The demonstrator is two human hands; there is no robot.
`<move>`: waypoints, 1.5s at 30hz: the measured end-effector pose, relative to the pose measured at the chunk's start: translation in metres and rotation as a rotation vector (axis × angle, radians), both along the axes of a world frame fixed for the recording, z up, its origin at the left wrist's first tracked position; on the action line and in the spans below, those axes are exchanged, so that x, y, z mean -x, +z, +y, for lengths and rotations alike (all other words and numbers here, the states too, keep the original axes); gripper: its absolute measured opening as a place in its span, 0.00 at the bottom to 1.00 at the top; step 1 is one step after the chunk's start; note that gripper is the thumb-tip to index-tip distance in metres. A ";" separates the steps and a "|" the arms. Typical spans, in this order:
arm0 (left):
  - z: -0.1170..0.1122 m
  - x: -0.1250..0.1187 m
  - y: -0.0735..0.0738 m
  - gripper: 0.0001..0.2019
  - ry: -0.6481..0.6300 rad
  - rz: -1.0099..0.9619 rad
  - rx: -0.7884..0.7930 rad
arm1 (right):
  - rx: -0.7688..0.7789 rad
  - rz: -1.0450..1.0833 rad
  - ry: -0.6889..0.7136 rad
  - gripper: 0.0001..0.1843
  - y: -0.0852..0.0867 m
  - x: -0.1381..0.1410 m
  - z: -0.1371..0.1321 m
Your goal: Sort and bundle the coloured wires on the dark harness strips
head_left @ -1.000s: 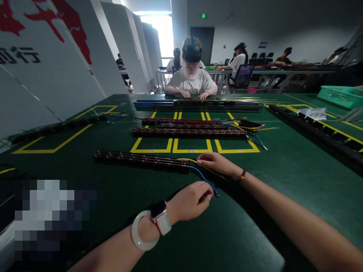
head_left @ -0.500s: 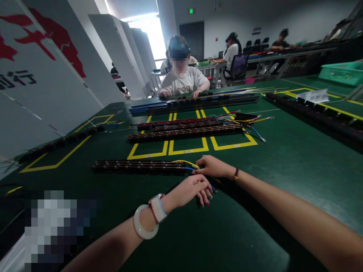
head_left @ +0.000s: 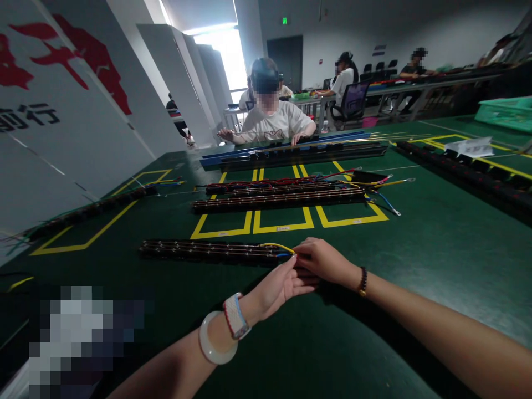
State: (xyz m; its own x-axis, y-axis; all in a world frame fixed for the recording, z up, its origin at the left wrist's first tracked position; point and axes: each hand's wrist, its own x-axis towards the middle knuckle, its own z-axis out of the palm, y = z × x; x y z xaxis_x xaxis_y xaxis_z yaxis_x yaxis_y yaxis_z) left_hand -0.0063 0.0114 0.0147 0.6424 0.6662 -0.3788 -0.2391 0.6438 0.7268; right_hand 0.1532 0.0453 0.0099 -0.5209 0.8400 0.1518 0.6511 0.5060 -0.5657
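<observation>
A long dark strip point(head_left: 208, 250) with copper rails lies across the green table in front of me. Yellow and blue wires point(head_left: 279, 247) come out of its right end. My left hand point(head_left: 279, 285) reaches up to that end, fingers stretched toward the wires. My right hand point(head_left: 322, 259) lies just right of it, fingers closed around the wire bundle where it leaves the strip. The two hands touch, and the rest of the wires is hidden beneath them.
Several more wired strips point(head_left: 278, 194) lie over yellow floor-tape boxes farther back. A person point(head_left: 272, 119) sits opposite at long blue and black rails point(head_left: 291, 152). Another dark strip point(head_left: 87, 210) lies at left, one point(head_left: 465, 172) at right. A green crate point(head_left: 505, 111) stands far right.
My left hand rose from the blue wire's tip on the table to the strip's end. My right hand slid slightly right and closed on the wires. The camera tilted a little.
</observation>
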 end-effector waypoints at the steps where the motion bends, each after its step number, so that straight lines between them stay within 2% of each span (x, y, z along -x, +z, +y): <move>1: -0.001 -0.001 -0.001 0.19 0.031 -0.022 -0.005 | -0.075 -0.044 0.001 0.10 0.001 0.002 -0.002; 6: -0.007 -0.006 -0.010 0.14 0.221 -0.078 -0.025 | -0.356 -0.326 0.046 0.08 0.009 0.010 -0.016; 12: -0.007 -0.006 -0.012 0.08 0.327 -0.034 0.084 | -0.604 -0.586 0.117 0.11 0.004 0.020 -0.033; 15: -0.005 -0.006 -0.013 0.07 0.370 -0.031 0.130 | -0.577 -0.601 0.110 0.12 0.009 0.020 -0.037; 21: -0.002 -0.006 -0.015 0.09 0.351 -0.117 0.157 | -0.369 -0.546 -0.003 0.08 0.047 0.009 -0.036; 23: -0.002 -0.005 -0.015 0.09 0.331 -0.113 0.157 | -0.330 -0.560 -0.003 0.08 0.052 0.007 -0.037; 32: -0.002 -0.004 -0.016 0.08 0.331 -0.116 0.128 | -0.406 -0.699 0.017 0.08 0.025 0.018 -0.041; 38: -0.004 -0.007 -0.011 0.08 0.341 -0.075 0.129 | -0.356 -0.737 -0.024 0.08 0.023 0.021 -0.047; 45: -0.004 -0.008 -0.004 0.06 0.409 -0.034 0.176 | -0.456 -0.736 -0.046 0.13 0.020 0.024 -0.050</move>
